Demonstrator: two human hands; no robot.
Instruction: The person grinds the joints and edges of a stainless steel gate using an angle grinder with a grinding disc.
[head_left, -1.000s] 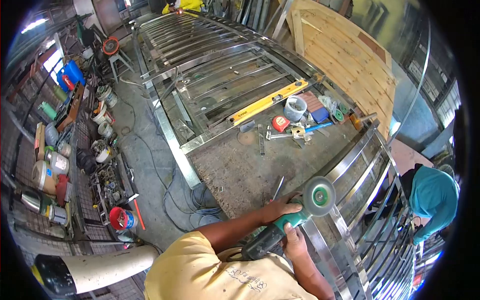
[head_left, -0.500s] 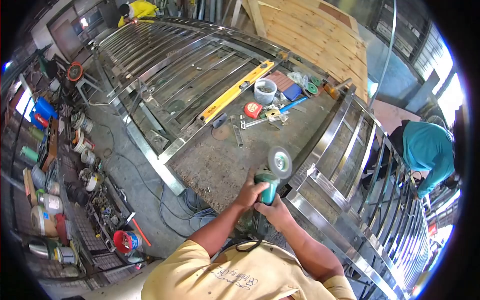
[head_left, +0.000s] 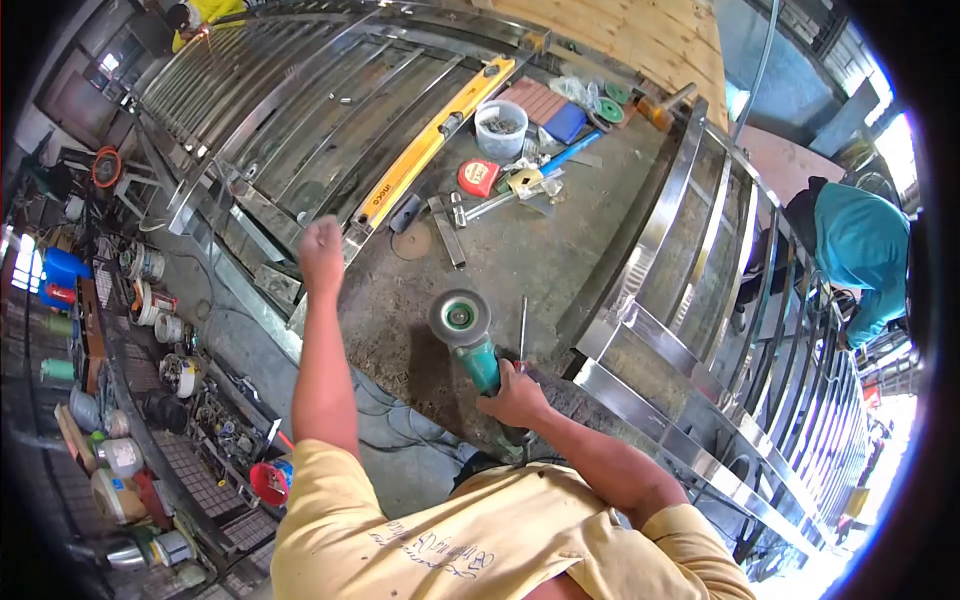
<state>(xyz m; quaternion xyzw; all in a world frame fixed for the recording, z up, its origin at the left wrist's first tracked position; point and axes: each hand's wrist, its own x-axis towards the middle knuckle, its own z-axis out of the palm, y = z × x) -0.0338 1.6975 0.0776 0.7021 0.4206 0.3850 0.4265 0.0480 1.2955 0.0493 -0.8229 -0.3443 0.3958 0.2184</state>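
Observation:
My right hand (head_left: pixel 518 397) is wrapped round the body of a green angle grinder (head_left: pixel 480 365), its disc (head_left: pixel 460 318) facing up above the worktable. A thin metal rod (head_left: pixel 524 325) rises just beyond that hand; its lower end is partly hidden. My left hand (head_left: pixel 322 250) is off the grinder, raised near the corner of the metal frame, with its fingers curled in and nothing visible in them. Nearest to it are a yellow spirit level (head_left: pixel 435 142), a small dark cylinder (head_left: pixel 405 213) and a flat metal piece (head_left: pixel 447 232).
On the worktable (head_left: pixel 560 260) are a red tape measure (head_left: pixel 478 178), a tub of small parts (head_left: pixel 500 130), green discs (head_left: pixel 608 110) and a hammer (head_left: pixel 662 110). A barred metal frame (head_left: pixel 690 400) stands right. A person in teal (head_left: pixel 865 240) bends beyond it; another in yellow (head_left: pixel 215 10) works far left.
My left hand has let go of the grinder and moved left and up. The grinder, now in my right hand alone, has swung left. The view has shifted.

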